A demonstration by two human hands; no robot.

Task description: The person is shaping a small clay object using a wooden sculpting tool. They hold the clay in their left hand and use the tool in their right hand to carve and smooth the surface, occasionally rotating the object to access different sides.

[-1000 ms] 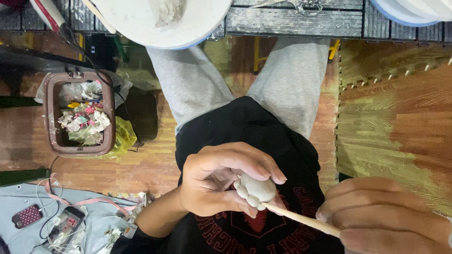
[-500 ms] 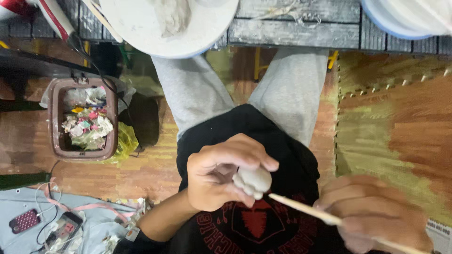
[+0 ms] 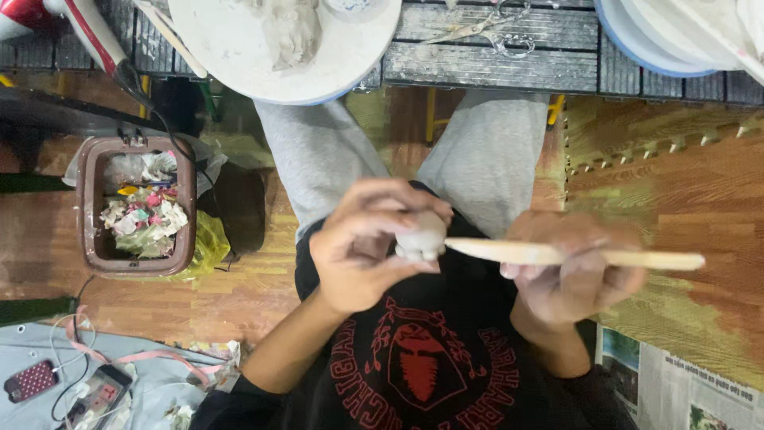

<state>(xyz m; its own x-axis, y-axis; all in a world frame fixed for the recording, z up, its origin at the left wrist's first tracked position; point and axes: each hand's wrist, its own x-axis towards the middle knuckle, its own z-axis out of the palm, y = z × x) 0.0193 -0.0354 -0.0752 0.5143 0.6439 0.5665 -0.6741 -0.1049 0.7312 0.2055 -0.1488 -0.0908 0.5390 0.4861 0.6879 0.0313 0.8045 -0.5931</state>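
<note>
Since the earlier frame both hands have risen and the wooden modelling stick (image 3: 573,256) has swung level, its tip now touching the clay lump (image 3: 422,236). One slatted tabletop (image 3: 493,60) lies far, bearing one white round board (image 3: 239,48) at left and one pair of scissors (image 3: 477,32). One brown waste bin (image 3: 137,207) stands left. Left hand (image 3: 366,247): fingers clamped around the single clay lump, centre. Right hand (image 3: 577,275): fingers closed on the one stick, right.
</note>
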